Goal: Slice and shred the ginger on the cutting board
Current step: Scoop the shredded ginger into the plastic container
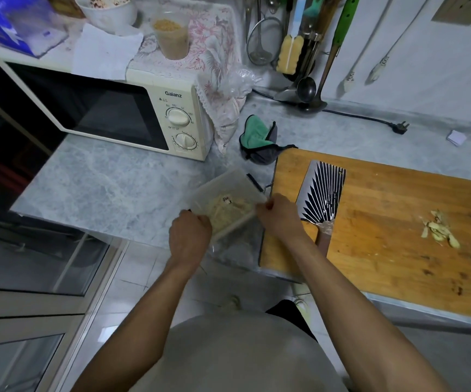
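My left hand (189, 233) curls its grip round the near left corner of a clear plastic container (226, 203), and my right hand (278, 216) pinches the container's right edge, so both grips are closed on it. Both forearms reach up from the bottom of the frame, meeting at centre. Pale shredded ginger (228, 212) lies inside the container, which sits tilted at the edge of the grey surface (110, 182). Just right, the cutting board (384, 222) carries a cleaver (323, 190) lying flat and ginger peelings (440, 229) toward its right side. A microwave (110, 108) stands at upper left.
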### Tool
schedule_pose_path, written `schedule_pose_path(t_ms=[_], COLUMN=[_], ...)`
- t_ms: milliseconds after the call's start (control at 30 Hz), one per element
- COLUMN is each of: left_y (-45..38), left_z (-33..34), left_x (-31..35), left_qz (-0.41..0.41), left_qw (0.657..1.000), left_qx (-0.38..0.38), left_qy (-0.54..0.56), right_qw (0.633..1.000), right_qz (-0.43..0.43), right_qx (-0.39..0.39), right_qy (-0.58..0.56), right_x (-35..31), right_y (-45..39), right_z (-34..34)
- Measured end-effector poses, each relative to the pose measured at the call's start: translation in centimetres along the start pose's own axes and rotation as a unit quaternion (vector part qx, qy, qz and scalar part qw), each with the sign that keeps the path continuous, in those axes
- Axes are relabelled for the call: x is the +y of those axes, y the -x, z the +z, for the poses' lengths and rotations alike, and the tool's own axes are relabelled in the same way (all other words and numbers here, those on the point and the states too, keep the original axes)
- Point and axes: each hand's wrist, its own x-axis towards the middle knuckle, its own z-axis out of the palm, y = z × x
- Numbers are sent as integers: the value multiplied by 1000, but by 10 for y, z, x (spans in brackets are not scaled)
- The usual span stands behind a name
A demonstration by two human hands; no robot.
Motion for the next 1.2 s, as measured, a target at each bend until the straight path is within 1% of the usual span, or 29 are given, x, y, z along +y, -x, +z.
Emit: schedule_pose_path(t_ms=[33, 67, 133, 167, 200, 267, 300, 367, 400, 467, 500, 567, 633, 700, 767, 833, 900, 933, 1033, 1100, 1200], left_y=[-2, -2, 2, 4, 6, 7, 7, 6, 6, 9, 13, 21, 31, 39, 42, 42, 42, 41, 25, 5, -25], left_z=[-4, -8, -16, -18, -19, -17, -14, -3, 5, 25, 36, 56, 72, 86, 105, 126, 147, 158, 190, 211, 235], left_x=[0, 0, 6, 12, 19, 34, 43, 64, 76, 103, 119, 147, 174, 200, 224, 244, 262, 271, 297, 313, 333], left_qz=[7, 20, 63, 86, 106, 128, 133, 135, 133, 136, 147, 180, 230, 259, 247, 222, 175, 137, 24, -34, -52], left_qw=[1000, 1000, 997, 994, 992, 988, 985, 977, 975, 970, 967, 962, 960, 964, 965, 952, 937, 933, 930, 929, 938], left_qx=[0, 2, 8, 11, 14, 25, 34, 46, 44, 32, 27, 26, 24, -5, -59, -130, -178, -186, -166, -147, -114], left_qy=[-10, -22, -52, -63, -71, -88, -106, -155, -174, -199, -207, -203, -159, -55, 61, 165, 246, 274, 328, 338, 323], right_qw=[999, 998, 999, 999, 997, 993, 992, 987, 982, 974, 972, 976, 979, 982, 982, 979, 981, 982, 982, 976, 970], right_qz=[-2, -6, -22, -43, -72, -116, -120, -125, -117, -75, -50, -1, 31, 64, 72, 58, 41, 34, 44, 58, 81], right_qx=[35, 44, -2, -23, -27, 7, 28, 73, 89, 99, 95, 91, 87, 103, 155, 193, 189, 181, 141, 132, 152], right_qy=[-25, -37, -32, -14, 1, 3, 13, 72, 114, 191, 207, 198, 181, 148, 78, 17, -15, -35, -117, -161, -173], right_x=[1, 1, 0, 2, 3, 8, 13, 20, 22, 27, 32, 45, 63, 85, 111, 135, 145, 148, 155, 166, 192], right_y=[-6, -11, -19, -20, -19, -17, -16, -15, -15, -13, -12, -8, -5, -5, -11, -22, -30, -32, -40, -41, -39], right_z=[-9, -19, -33, -38, -42, -51, -56, -71, -81, -103, -116, -144, -173, -203, -230, -250, -266, -275, -299, -312, -323])
